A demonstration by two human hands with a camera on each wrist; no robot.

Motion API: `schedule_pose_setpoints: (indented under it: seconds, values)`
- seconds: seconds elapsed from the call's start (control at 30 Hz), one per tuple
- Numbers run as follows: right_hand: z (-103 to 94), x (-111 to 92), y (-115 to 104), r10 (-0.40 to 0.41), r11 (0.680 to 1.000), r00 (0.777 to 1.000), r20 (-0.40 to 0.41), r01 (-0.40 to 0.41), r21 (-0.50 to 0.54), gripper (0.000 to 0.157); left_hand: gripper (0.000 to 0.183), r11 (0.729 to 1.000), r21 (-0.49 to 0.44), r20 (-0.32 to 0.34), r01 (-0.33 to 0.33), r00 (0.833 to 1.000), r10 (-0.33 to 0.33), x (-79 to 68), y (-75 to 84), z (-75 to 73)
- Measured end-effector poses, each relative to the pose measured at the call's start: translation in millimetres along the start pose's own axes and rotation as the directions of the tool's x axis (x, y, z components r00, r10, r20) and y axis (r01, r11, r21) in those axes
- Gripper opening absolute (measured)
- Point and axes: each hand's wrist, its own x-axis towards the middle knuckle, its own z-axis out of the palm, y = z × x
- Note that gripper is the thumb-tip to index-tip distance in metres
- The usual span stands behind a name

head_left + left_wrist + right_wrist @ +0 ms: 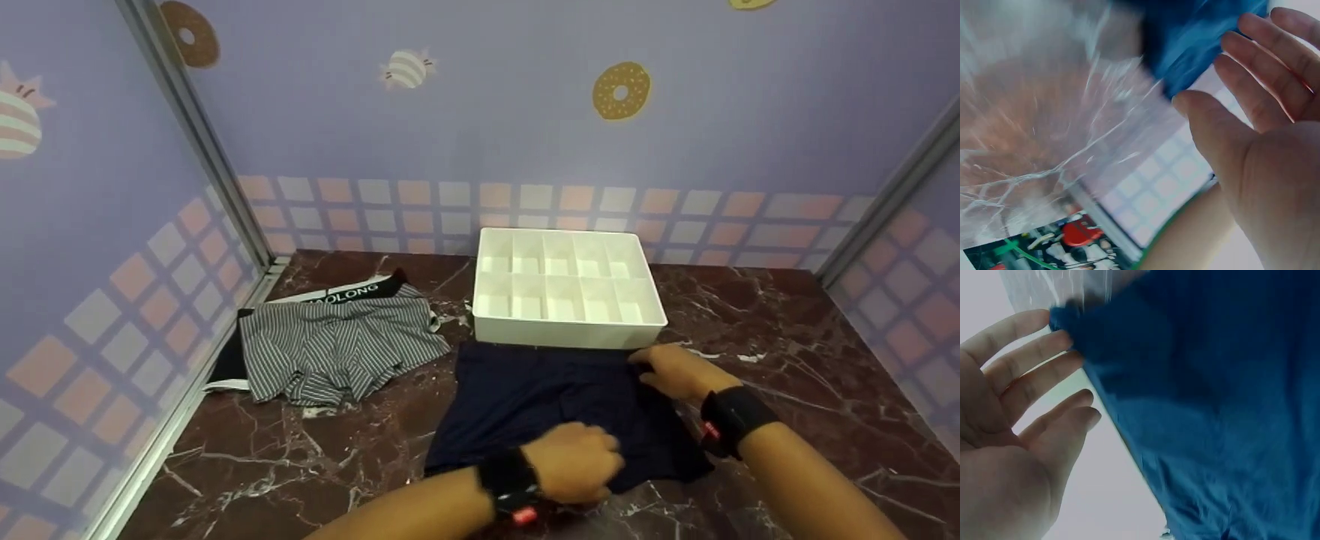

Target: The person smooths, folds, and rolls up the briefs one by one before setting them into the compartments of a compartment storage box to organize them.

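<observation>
Navy boxer briefs (540, 397) lie spread flat on the marbled tabletop, waistband toward the white divided box. Over their lower edge is my left hand (574, 461); in the left wrist view its fingers (1258, 93) are loosely extended, with the thumb tip near the cloth and nothing held. At the top right corner of the waistband, my right hand (679, 369) touches the fabric. The right wrist view shows its fingers (1039, 374) relaxed along the cloth's edge, thumb apart from the cloth.
The white box (570, 334), with two rows of compartments, stands against the back wall. Grey striped boxer briefs (337, 341) lie to the left, over another black pair with a lettered waistband (345, 292). Patterned panels (525, 135) enclose the back and sides.
</observation>
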Motion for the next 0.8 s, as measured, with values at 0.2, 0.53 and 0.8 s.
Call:
schedule_pose_setpoints:
  seconds: [0.2,0.53,0.8]
  values:
    - [3.8,-4,-2,0.073,0.996,0.997,0.032,-0.071,-0.053,0.035,0.062,0.999,-0.034,0.076,-0.029,0.997,0.031,51.7,30.7,0.3]
    - [19.7,-10,-7,0.144,0.988,0.986,0.083,-0.139,-0.069,0.056,0.063,0.989,-0.102,0.228,-0.11,0.965,0.131,71.1,53.5,7.4]
    - [18.6,-14,-6,0.225,0.974,0.961,0.159,-0.225,-0.014,0.063,0.059,0.968,-0.191,0.174,-0.163,0.965,0.197,61.9,50.9,9.6]
